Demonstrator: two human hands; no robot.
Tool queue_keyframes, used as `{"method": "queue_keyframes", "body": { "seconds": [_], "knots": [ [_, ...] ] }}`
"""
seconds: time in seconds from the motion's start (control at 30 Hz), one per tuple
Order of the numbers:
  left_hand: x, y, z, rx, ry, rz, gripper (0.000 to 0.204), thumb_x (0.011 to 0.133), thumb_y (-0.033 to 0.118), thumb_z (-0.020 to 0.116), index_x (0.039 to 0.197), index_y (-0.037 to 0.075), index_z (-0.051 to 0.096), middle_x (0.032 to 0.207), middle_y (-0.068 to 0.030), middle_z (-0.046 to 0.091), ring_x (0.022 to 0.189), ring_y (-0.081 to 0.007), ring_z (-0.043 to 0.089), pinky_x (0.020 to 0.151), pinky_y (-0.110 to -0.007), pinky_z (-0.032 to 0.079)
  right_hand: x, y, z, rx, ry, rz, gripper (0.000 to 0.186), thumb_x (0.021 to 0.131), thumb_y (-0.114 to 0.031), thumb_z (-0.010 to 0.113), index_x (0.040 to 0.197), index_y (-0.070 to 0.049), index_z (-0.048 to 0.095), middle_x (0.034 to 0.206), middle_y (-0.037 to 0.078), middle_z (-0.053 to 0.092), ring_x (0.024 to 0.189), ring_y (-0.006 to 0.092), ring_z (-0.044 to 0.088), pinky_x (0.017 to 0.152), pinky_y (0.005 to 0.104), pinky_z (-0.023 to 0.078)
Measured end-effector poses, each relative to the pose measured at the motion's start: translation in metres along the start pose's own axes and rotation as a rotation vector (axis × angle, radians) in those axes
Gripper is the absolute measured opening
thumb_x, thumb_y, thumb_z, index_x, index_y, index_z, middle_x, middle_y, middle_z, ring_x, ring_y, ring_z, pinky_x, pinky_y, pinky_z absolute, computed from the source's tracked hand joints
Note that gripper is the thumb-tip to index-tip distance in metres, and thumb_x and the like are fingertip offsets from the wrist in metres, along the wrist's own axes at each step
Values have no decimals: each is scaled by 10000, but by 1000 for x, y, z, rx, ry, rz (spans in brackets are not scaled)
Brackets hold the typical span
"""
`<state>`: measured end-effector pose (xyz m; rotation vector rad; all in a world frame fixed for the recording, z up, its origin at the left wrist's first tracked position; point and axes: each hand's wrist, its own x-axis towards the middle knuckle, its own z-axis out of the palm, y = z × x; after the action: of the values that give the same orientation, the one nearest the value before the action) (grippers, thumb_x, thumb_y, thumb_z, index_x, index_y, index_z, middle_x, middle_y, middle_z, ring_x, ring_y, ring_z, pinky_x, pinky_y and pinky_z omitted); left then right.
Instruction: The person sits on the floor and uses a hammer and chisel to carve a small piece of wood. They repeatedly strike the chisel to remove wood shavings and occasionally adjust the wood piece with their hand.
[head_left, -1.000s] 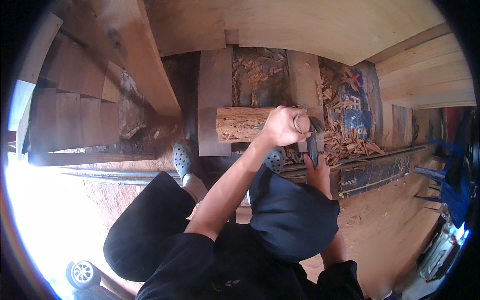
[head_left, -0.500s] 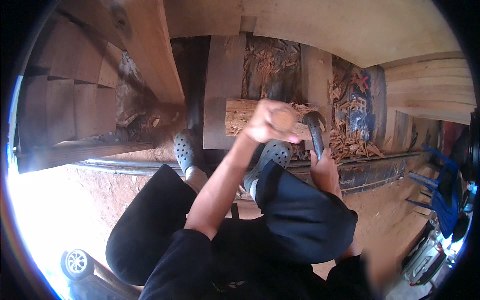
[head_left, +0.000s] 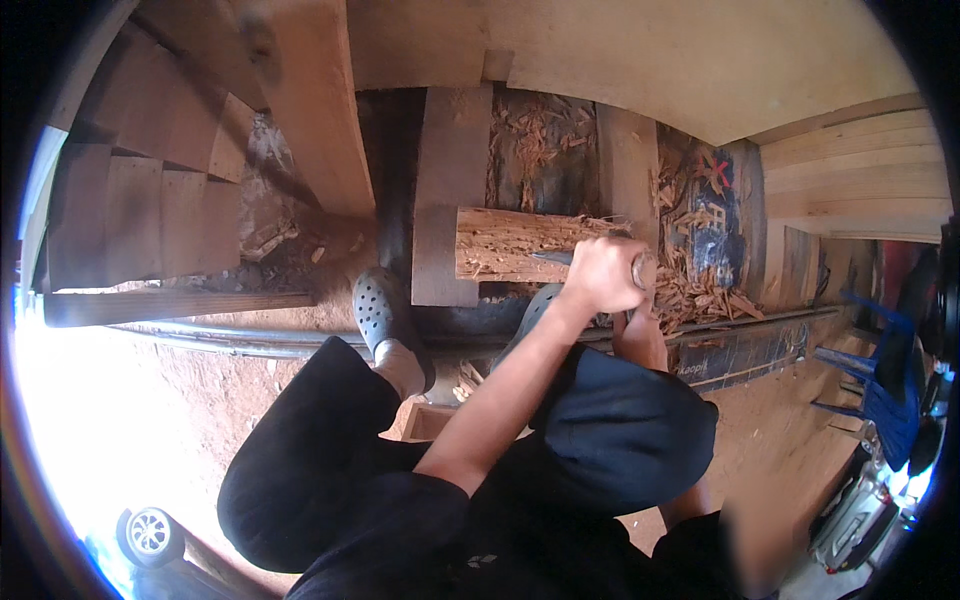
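Observation:
A rough-cut wooden block (head_left: 495, 243) with gouged marks lies across the boards in front of my feet. My left hand (head_left: 602, 277) is closed round a chisel; its dark blade (head_left: 552, 257) points left onto the block, and the round wooden handle end shows on the hand's right. My right hand (head_left: 640, 338) is just below and right, partly behind the left. It is closed on a hammer, whose handle and head are now mostly hidden by my left hand.
Wood chips (head_left: 700, 300) are heaped right of the block. Large timber panels (head_left: 620, 50) overhang the far side, and a thick post (head_left: 315, 110) stands at left. Metal pipes (head_left: 230, 342) run behind my clogs (head_left: 380, 308). A blue chair (head_left: 885, 370) stands at right.
My left hand has moved right and slightly down with the chisel, its blade coming into sight over the block. The hammer, plain before, is now mostly covered. My view has shifted slightly.

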<state>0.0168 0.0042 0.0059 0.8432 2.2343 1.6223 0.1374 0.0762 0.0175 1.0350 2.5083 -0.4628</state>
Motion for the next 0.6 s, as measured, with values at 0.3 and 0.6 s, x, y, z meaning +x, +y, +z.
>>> {"method": "queue_keyframes", "body": {
  "seconds": [0.3,0.6],
  "knots": [
    [17,-48,-112,-941,-131,-82,212,462,41,731,631,36,603,604,-54,597,527,-168,555,561,-304,452,-1,-1,1,17,37,61,423,910,-361,490,1049,34,429,823,338,600,823,512,579,712,572,455],
    [-21,40,8,-274,-51,411,182,536,124,628,688,51,561,645,-129,586,624,-350,589,591,-425,494,2,4,4,67,42,62,429,900,-362,502,1048,34,432,832,337,600,832,512,577,718,572,453]
  ]
}}
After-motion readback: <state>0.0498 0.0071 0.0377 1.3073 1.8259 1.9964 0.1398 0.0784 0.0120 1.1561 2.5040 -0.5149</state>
